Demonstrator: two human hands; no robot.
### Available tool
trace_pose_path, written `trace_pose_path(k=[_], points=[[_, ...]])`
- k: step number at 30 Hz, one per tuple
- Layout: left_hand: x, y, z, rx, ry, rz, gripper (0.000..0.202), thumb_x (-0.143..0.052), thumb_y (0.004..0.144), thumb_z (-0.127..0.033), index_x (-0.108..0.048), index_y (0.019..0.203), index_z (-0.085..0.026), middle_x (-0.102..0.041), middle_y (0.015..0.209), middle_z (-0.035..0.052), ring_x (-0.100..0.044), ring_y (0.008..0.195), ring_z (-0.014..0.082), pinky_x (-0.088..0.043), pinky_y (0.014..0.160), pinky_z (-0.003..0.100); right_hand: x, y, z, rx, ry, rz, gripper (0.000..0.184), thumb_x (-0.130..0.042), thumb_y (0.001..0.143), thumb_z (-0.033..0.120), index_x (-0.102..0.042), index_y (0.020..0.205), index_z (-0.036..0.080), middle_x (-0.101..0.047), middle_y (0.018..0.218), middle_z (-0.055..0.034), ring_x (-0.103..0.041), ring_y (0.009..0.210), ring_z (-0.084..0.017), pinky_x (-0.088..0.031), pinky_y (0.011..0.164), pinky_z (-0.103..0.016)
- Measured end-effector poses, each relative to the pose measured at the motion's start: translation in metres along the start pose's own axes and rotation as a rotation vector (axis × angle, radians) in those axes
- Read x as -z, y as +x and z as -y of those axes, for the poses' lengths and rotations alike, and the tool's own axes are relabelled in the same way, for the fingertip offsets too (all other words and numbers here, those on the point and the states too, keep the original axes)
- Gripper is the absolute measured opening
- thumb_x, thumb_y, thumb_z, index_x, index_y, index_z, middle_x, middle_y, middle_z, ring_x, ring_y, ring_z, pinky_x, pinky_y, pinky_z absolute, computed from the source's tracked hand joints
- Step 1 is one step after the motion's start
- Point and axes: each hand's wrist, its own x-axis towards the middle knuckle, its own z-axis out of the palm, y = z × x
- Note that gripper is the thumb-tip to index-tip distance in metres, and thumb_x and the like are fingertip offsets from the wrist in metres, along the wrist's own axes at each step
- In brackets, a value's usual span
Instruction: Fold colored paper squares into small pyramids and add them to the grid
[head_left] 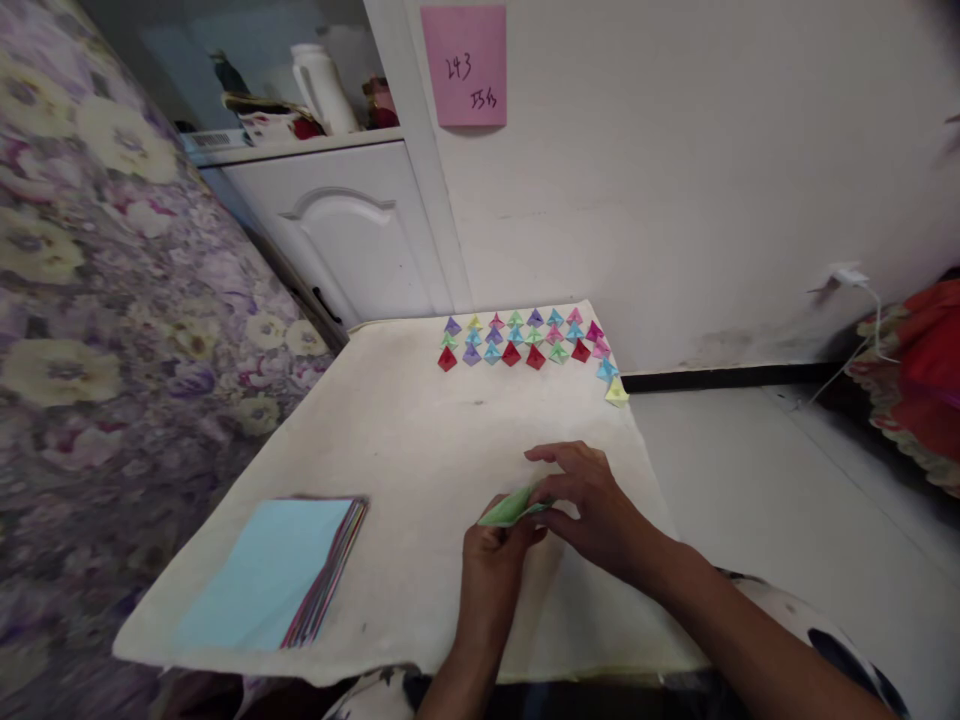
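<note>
Between both hands was a folded green paper (508, 510), gripped in the left hand (493, 550); the right hand (591, 502) pinched its edge. Left of them lay a stack of coloured sheets (274, 570); beyond, small folded papers (511, 353) sat in rows on the table (405, 430).

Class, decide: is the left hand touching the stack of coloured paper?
Apart. The head view shows pale tabletop between the left hand and the paper stack.

Looks forward and down from a head-worn position over the near edge of the table (420, 440), close above left hand (491, 555) and right hand (589, 500), reaching across to the wall (637, 180) beyond and floor (735, 460) at frame right.
</note>
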Motion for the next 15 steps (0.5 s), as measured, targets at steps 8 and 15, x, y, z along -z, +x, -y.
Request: trace_pose_path(k=[8, 15], points=[[-0.0036, -0.0005, -0.0008, 0.062, -0.1, 0.071, 0.024, -0.066, 0.073, -0.023, -0.07, 0.096, -0.015, -0.072, 0.089, 0.0045, -0.065, 0.083, 0.0215, -0.051, 0.081, 0.035, -0.0035, -0.0001, -0.0083, -0.023, -0.015, 0.038, 0.016, -0.067, 0.068, 0.014, -0.068, 0.078, 0.026, -0.052, 0.127, -0.0022, -0.044, 0.116, -0.025, -0.031, 0.095, -0.042], [-0.0042, -0.0017, -0.0096, 0.106, -0.231, 0.162, 0.031, -0.063, 0.07, -0.011, -0.067, 0.1, -0.016, -0.07, 0.103, 0.0074, -0.061, 0.099, 0.0239, -0.045, 0.09, 0.038, 0.0035, -0.0017, -0.009, -0.025, -0.026, 0.168, 0.023, -0.067, 0.065, 0.017, -0.07, 0.086, 0.027, -0.043, 0.137, -0.001, -0.04, 0.121, -0.025, -0.031, 0.099, -0.041]])
